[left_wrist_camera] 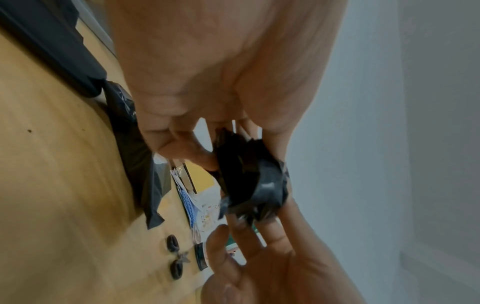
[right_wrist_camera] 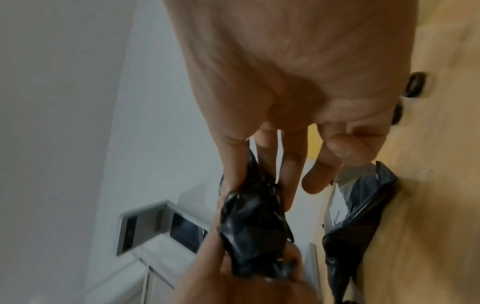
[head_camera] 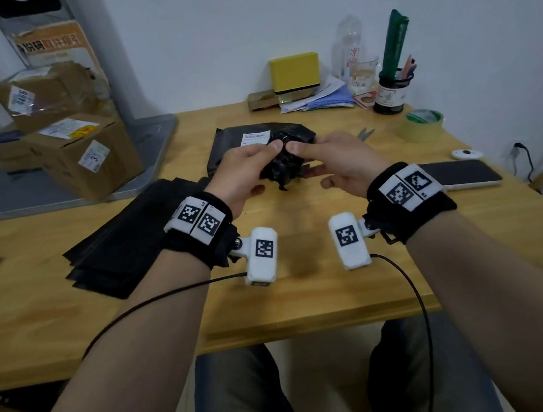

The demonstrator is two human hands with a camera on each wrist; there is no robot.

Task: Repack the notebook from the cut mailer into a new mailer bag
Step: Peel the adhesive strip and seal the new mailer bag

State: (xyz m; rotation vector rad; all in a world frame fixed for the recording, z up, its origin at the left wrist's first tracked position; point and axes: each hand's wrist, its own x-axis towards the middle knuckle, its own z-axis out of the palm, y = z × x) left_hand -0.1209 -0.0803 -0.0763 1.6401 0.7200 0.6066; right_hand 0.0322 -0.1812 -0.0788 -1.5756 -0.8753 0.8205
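Black flat plastic mailer bags lie stacked at the left of the wooden surface. We see our left hand and right hand both pinching a crumpled black plastic wad, probably the cut mailer, held above a labelled black parcel, likely holding the unseen notebook. Next, discard the wad.

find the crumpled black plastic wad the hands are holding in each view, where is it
Head: the crumpled black plastic wad is centre frame, pinched between the left hand and right hand.
Left wrist: wad right of centre, below the palm.
Right wrist: wad lower centre, under the fingers.
Shared landmark: the flat black mailer with a white label on the wooden table.
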